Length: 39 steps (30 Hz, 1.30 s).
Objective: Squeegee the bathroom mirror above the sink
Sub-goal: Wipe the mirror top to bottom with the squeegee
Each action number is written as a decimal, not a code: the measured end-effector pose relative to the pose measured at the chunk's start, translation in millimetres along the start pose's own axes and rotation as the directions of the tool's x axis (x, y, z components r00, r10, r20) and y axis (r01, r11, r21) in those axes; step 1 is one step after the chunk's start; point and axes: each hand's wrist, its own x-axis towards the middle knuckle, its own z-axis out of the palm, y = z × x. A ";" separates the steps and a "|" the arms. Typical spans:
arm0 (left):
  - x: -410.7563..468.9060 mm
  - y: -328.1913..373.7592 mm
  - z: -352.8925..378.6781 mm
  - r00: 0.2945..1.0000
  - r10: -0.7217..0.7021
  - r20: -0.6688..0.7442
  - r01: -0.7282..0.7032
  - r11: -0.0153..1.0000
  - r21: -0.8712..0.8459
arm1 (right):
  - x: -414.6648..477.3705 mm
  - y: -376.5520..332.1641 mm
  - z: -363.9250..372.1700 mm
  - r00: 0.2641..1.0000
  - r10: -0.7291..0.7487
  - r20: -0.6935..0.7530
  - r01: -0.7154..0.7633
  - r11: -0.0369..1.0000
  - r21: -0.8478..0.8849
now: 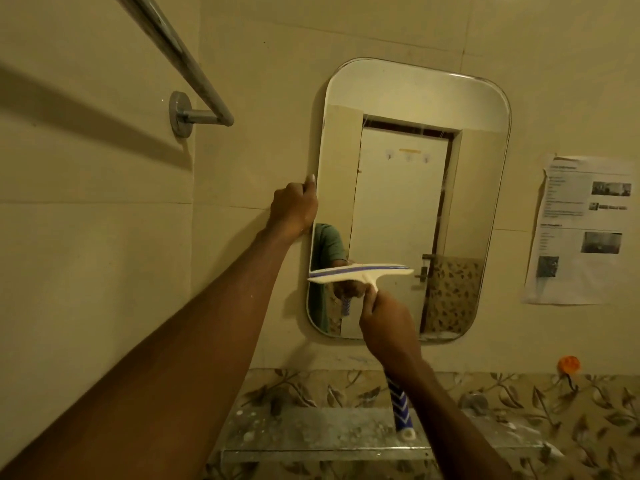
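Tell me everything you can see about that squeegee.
The squeegee has a white, plastic-looking T-shaped head with a blue stripe along its blade, and a blue handle with white chevrons. The right hand grips the handle just below the head. The blade lies nearly level against the lower left of the mirror.

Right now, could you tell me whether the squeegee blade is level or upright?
Roughly level: the squeegee blade runs sideways across the lower mirror, its handle gripped below by the right hand.

A bathroom: beige tiled wall (86, 271), a rounded mirror (398, 188) at twelve o'clock, chrome towel rail (194, 67) at ten, glass shelf (311, 431) at six.
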 end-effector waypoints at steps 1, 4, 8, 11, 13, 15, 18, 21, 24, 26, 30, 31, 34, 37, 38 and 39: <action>-5.3 -8.4 2.7 1.000 0.002 0.011 -0.003 1.000 0.024 | 5.4 -2.6 -8.9 1.000 -0.016 -0.020 0.016 1.000 0.006; -21.1 -29.2 7.8 0.999 -0.049 0.011 0.048 0.998 0.045 | 40.9 -10.2 -37.1 0.989 -0.028 -0.143 0.035 0.998 0.046; -21.1 -33.5 10.7 0.998 -0.059 -0.023 0.060 0.996 0.067 | 61.0 -3.7 -40.2 0.981 0.017 -0.193 -0.012 1.000 0.026; -17.8 -40.2 14.3 0.998 -0.049 -0.039 0.050 0.998 0.025 | 30.9 11.3 -15.3 0.987 0.038 -0.158 -0.023 0.995 0.093; -18.8 -42.9 15.9 0.997 -0.037 -0.060 0.038 0.999 0.011 | 4.4 21.3 6.4 0.989 0.065 -0.133 -0.053 0.994 0.097; -21.0 -42.5 16.3 0.997 -0.033 -0.069 0.033 0.999 -0.006 | -16.2 29.6 23.6 0.988 0.110 -0.106 -0.101 0.991 0.087; -24.3 -45.2 16.9 0.996 -0.059 -0.061 0.058 0.998 -0.029 | -28.9 33.5 29.5 0.988 0.131 -0.080 -0.129 0.991 0.029; -25.1 -52.5 18.9 0.996 -0.076 -0.056 0.074 0.997 -0.039 | -17.7 21.3 13.4 0.991 0.073 -0.114 -0.070 0.997 0.029; -24.9 -52.3 18.5 0.995 -0.081 -0.063 0.079 0.996 -0.036 | 1.9 7.1 0.3 0.985 0.030 -0.170 -0.020 0.998 0.060; -24.6 -51.7 18.2 0.995 -0.072 -0.068 0.069 0.997 -0.039 | 3.4 5.8 5.6 0.987 0.036 -0.158 -0.028 0.998 0.056; -26.3 -53.4 18.7 0.996 -0.055 -0.075 0.053 0.998 -0.033 | -33.2 31.2 41.2 0.993 0.096 -0.065 -0.093 0.994 0.052; -26.0 -54.0 19.1 0.996 -0.049 -0.077 0.047 0.999 -0.028 | -45.7 38.6 47.8 0.993 0.113 -0.027 -0.112 0.993 0.041; -28.3 -52.1 19.6 0.996 -0.053 -0.077 0.051 0.998 -0.037 | -67.7 47.9 51.2 0.992 0.121 0.025 -0.120 0.992 -0.024; -27.1 -54.5 19.6 0.996 -0.061 -0.069 0.058 0.997 -0.046 | -54.8 38.1 42.0 0.997 0.072 -0.005 -0.072 0.997 -0.030; -27.6 -54.2 19.1 0.996 -0.062 -0.069 0.060 0.997 -0.038 | -45.4 32.2 37.8 0.998 0.046 -0.035 -0.047 0.999 -0.024; -27.1 -54.8 19.3 0.996 -0.053 -0.074 0.051 0.998 -0.028 | -35.8 26.3 33.0 0.998 0.022 -0.062 -0.023 1.000 -0.016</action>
